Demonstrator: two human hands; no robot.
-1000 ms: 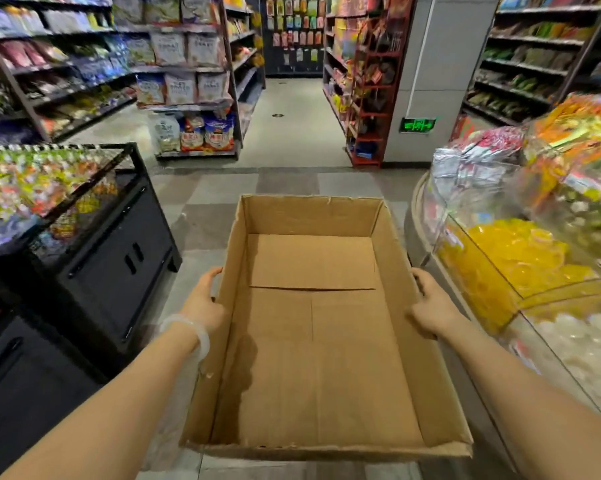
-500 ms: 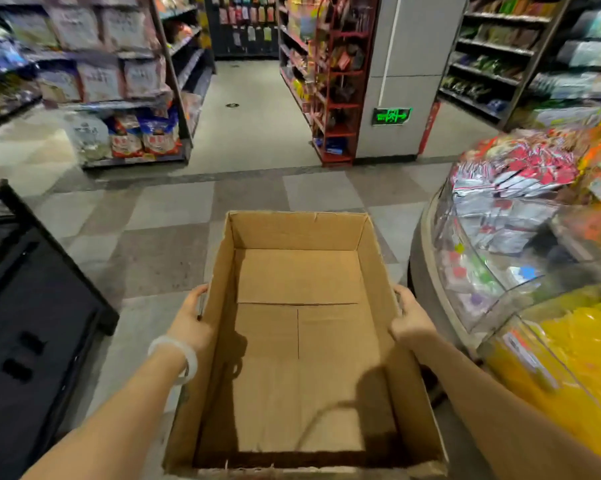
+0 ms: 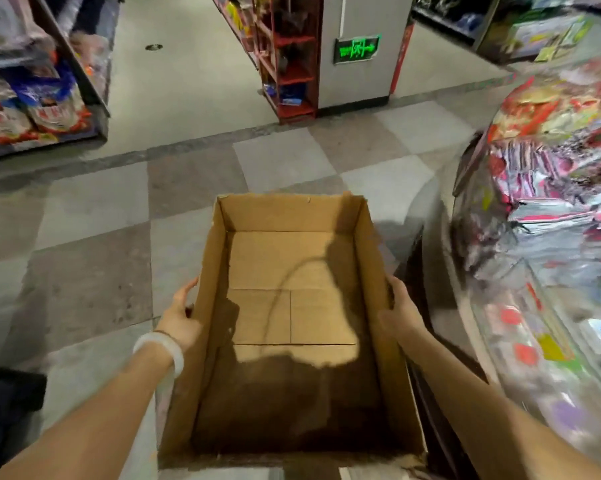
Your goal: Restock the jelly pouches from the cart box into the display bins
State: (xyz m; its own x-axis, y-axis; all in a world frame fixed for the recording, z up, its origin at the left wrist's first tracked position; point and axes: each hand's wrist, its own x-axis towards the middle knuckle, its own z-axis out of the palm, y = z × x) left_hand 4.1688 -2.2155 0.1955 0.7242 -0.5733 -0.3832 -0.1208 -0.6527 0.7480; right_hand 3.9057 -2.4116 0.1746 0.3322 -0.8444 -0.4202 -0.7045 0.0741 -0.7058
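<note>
I had the box point(image 3: 292, 306) up in both hands, w/ nothing in it: bare cardboard bottom, half in shadow. Left hand point(image 3: 179, 317) gripped the left wall, thumb over the rim, fingers outside; white bangle point(image 3: 164, 348) on that wrist. Right hand point(image 3: 401, 311) clasped the right wall the same way.

No jelly pouches left in the box, so I'd judge the restock itself done & this the clear-away step: carrying the empty off. No cart in view. Next move needs a spot to put the box down or flatten it, and a steady two-sided grip, since the walls are thin & could buckle.

Bins point(image 3: 541, 237) stood just right of the box, a curved clear-fronted display heaped w/ bright wrapped sweets; too blurred to tell which held the pouches. No surface under the box, only floor point(image 3: 95, 271), grey & tan checker tiles. Far left, a shelf point(image 3: 39, 98) of bagged goods; far centre, a red rack point(image 3: 288, 57) beside a pillar w/ a green exit sign point(image 3: 356, 48).
</note>
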